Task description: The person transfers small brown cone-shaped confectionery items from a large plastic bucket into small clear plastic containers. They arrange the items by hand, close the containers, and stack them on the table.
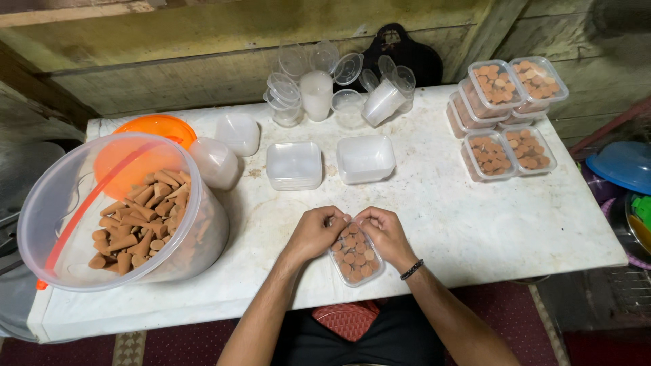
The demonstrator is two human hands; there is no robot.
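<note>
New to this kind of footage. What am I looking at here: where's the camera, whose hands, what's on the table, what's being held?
It is a single picture from a camera worn on a person's head, looking down at their own two bare hands; no robot is involved. The left hand and right hand meet over a small clear box packed with brown cone-shaped pieces, fingers at its far edge. It sits on a white table. At the left stands a big clear tub holding loose cones, with an orange lid behind it. Empty boxes lie mid-table, clear lids are piled at the back, and filled, closed boxes are stacked at the right.
</note>
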